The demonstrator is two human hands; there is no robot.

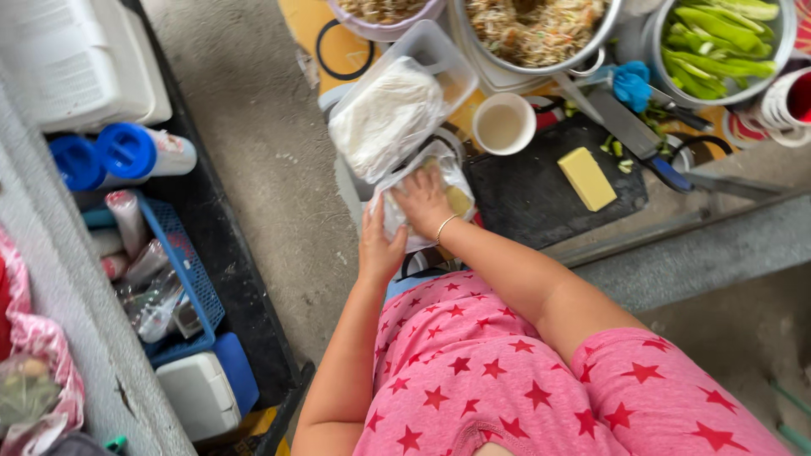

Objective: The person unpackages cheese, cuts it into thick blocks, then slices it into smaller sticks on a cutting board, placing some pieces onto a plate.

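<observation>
The black cutting board (pixel 541 190) serves as the anchor of this floor-level spread. Just to its left lies a thin white wrapper sheet (pixel 420 198) with a yellowish strip on it, and both hands are on that sheet. The right hand (pixel 425 200) lies flat on top, fingers spread and pressing down, a thin bracelet at the wrist; the left hand (pixel 378 247) grips the sheet's near left edge, fingers curled around it. On the board rests a yellow block (pixel 587 178), and a cleaver with a blue handle (pixel 635 135) lies across the board's far right corner. Beyond the board's left end sit a small white cup (pixel 503 123) and a clear plastic tub of stacked white wrappers (pixel 390 110). Farther beyond the board stand a metal bowl of shredded filling (pixel 536 29) and a pot of green peppers (pixel 718 38).
</observation>
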